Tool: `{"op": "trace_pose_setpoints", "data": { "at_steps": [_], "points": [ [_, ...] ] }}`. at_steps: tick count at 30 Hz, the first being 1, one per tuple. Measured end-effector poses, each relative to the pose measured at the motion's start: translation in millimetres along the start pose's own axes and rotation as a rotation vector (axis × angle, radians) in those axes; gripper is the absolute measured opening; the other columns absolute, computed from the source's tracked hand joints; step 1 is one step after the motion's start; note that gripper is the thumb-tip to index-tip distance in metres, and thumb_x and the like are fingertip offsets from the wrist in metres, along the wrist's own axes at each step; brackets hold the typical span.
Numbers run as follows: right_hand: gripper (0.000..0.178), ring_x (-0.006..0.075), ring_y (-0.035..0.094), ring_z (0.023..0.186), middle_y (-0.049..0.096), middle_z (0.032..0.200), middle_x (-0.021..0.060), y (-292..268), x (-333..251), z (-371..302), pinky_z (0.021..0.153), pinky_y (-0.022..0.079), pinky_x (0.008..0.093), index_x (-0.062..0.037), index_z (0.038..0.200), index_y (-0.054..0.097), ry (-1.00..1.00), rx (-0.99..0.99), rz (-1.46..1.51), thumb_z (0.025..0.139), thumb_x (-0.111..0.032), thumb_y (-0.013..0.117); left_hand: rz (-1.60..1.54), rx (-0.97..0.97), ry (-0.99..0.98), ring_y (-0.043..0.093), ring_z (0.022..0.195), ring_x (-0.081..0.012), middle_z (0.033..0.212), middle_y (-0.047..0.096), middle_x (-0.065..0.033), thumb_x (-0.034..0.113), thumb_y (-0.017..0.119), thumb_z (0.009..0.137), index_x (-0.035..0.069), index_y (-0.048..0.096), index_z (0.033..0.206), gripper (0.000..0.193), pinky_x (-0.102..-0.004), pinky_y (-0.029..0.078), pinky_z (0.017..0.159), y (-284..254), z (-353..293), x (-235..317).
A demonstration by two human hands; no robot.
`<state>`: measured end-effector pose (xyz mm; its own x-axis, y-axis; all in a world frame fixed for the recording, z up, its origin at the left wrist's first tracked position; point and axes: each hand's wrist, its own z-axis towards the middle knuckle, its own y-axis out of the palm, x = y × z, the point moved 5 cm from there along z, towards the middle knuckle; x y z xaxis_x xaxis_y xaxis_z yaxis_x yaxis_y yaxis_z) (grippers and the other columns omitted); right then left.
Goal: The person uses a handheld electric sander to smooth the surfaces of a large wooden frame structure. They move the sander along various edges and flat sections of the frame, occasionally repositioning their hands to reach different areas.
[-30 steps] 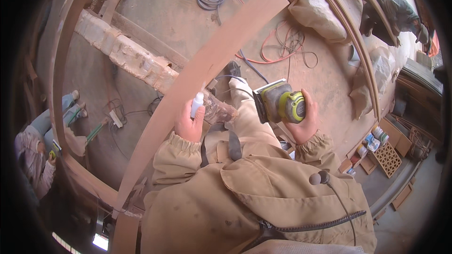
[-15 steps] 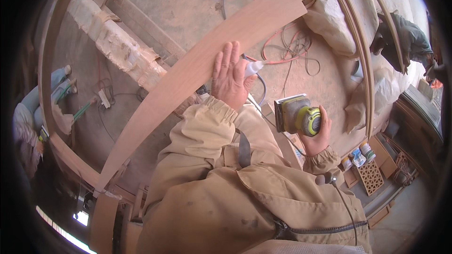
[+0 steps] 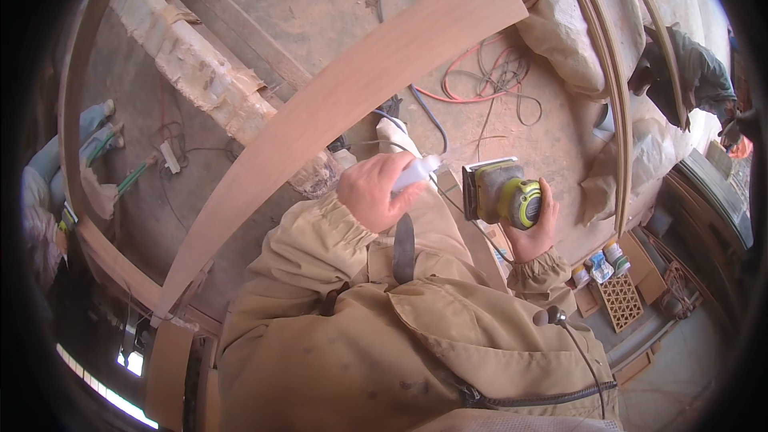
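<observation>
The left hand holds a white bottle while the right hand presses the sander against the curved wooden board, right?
Not quite: the head view shows the right hand holding the sander away from the curved wooden board, not against it. The left hand does hold a white bottle.

The bottle [image 3: 416, 173] in the left fingers [image 3: 391, 163] is whitish; the sander [image 3: 504, 195] in the right fingers [image 3: 547, 198], lime green and grey. Beyond the left, a curved board [image 3: 344, 96] is pinkish tan; past the right, a brown lattice-patterned panel [image 3: 622, 302].
</observation>
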<state>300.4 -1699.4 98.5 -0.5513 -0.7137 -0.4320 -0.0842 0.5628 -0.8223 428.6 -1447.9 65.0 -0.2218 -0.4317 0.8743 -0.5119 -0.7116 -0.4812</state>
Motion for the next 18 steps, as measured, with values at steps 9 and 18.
{"op": "trace_pose_setpoints", "data": {
  "at_steps": [9,18],
  "points": [
    [0.082,0.0326,0.053,0.096,0.050,0.106,0.0174,5.9,-26.7,10.1,0.085,0.046,0.0376,-0.0059,0.134,0.040,-0.041,-0.032,0.009,0.060,-0.005,0.074,0.120,0.068,-0.190,0.061,0.073,-0.0320,0.086,0.063,-0.0144,0.025,0.066,0.084,0.001,0.054,0.108,0.035,-0.0396,0.049,0.061,-36.4,-61.7,-23.6],
    [0.084,0.0315,0.054,0.097,0.049,0.108,0.0165,-6.7,-66.2,25.2,0.085,0.046,0.0365,-0.0062,0.134,0.041,-0.181,0.075,0.018,0.058,-0.003,0.076,0.129,0.144,-0.198,0.061,0.074,-0.0324,0.088,0.063,-0.0144,0.026,0.065,0.085,0.001,0.055,0.108,0.036,-0.0395,0.049,0.063,-54.3,-68.6,-34.0]
  ]
}}
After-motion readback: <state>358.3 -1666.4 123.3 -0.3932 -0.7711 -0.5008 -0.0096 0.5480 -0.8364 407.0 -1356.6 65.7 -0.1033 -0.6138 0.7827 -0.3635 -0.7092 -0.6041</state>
